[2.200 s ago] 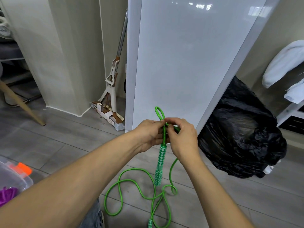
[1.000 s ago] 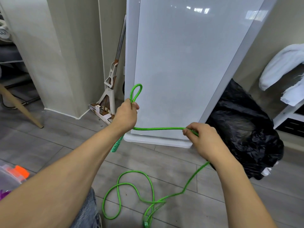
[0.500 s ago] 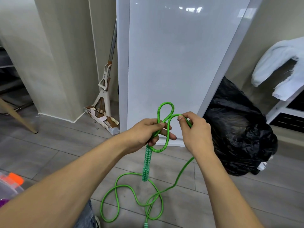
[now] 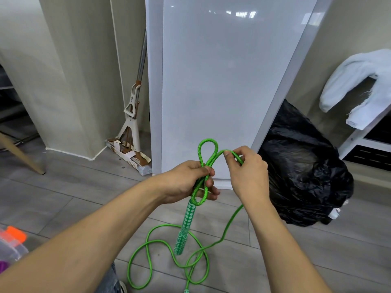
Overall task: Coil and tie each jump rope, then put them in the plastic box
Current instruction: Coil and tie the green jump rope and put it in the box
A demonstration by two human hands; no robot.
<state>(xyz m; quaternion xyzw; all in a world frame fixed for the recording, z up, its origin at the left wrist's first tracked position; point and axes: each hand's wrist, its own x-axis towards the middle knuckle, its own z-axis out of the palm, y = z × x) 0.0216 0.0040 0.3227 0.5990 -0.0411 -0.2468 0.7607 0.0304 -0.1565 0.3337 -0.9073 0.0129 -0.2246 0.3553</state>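
A green jump rope (image 4: 160,246) trails in loose curves over the grey floor. My left hand (image 4: 186,182) grips its folded loops, with one loop (image 4: 207,151) standing up above the fist and the patterned green handle (image 4: 185,225) hanging straight down below it. My right hand (image 4: 246,172) pinches the rope just right of the loops, and the strand runs from it down to the floor. A clear plastic box (image 4: 12,248) with an orange latch shows at the lower left edge, something purple inside.
A tall white panel (image 4: 222,85) stands straight ahead. A mop (image 4: 132,123) leans left of it. A full black rubbish bag (image 4: 302,166) sits on the right, beside a white shelf with pale towels (image 4: 359,85). A wooden leg (image 4: 21,157) slants at far left.
One second ago my hands were apart with the rope stretched between them. They have come together, a second loop lies against the first in my left hand, and the handle hangs down.
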